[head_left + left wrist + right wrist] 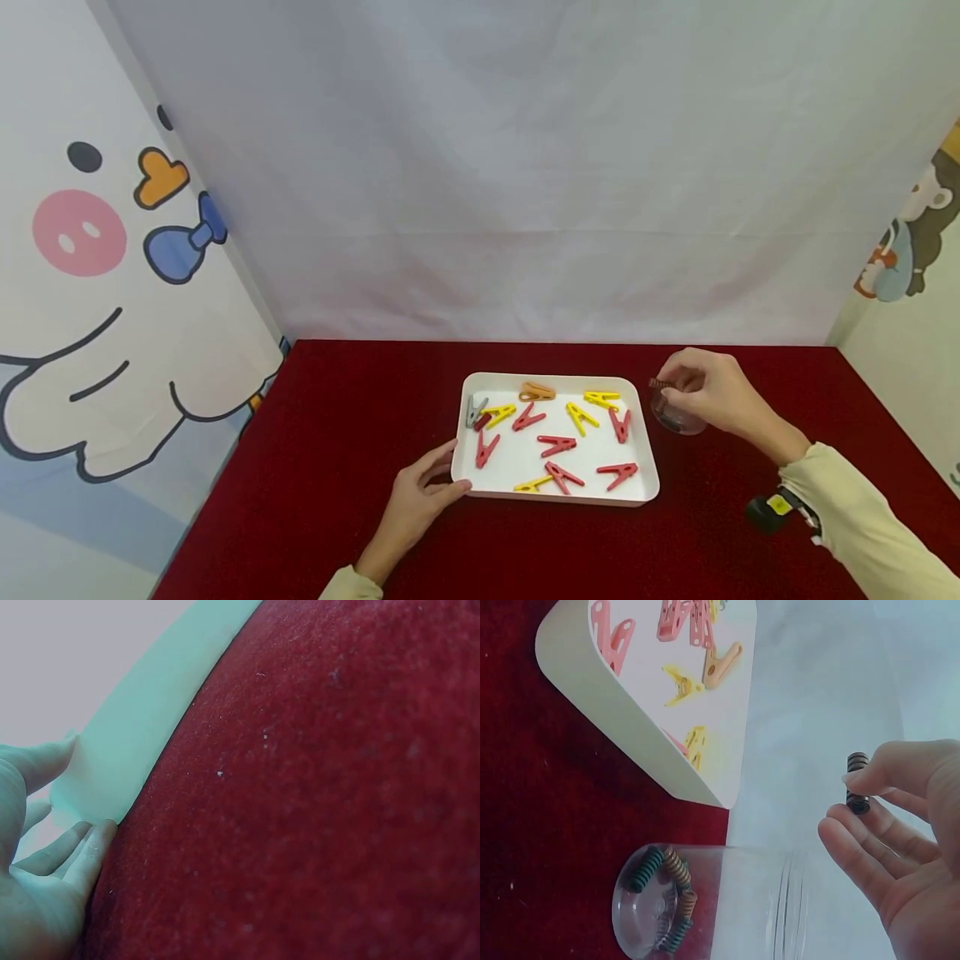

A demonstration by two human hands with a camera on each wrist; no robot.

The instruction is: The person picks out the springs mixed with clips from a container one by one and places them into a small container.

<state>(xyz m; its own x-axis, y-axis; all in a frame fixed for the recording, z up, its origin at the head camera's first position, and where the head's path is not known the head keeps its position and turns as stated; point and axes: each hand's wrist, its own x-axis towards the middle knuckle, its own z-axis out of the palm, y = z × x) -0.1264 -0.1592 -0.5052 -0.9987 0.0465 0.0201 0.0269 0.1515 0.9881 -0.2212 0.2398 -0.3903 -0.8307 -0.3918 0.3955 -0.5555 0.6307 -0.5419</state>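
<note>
A small dark coil spring (857, 802) is pinched between the thumb and fingers of my right hand (712, 387). Below that hand stands a clear jar (681, 425), and in the right wrist view several green and copper-coloured springs (649, 868) lie at its bottom. The spring is outside the jar, beyond its mouth end. My left hand (416, 496) holds the near left corner of a white tray (517, 479), thumb at the rim and fingertips against the outer wall. Red and yellow clothespins (558, 446) lie spread in the tray.
Also in the tray are an orange clothespin (537, 392), a grey clothespin (474, 412) and a small dark red piece (482, 422). A dark red cloth (337, 417) covers the table. A white curtain (525, 183) hangs behind, with printed panels at both sides.
</note>
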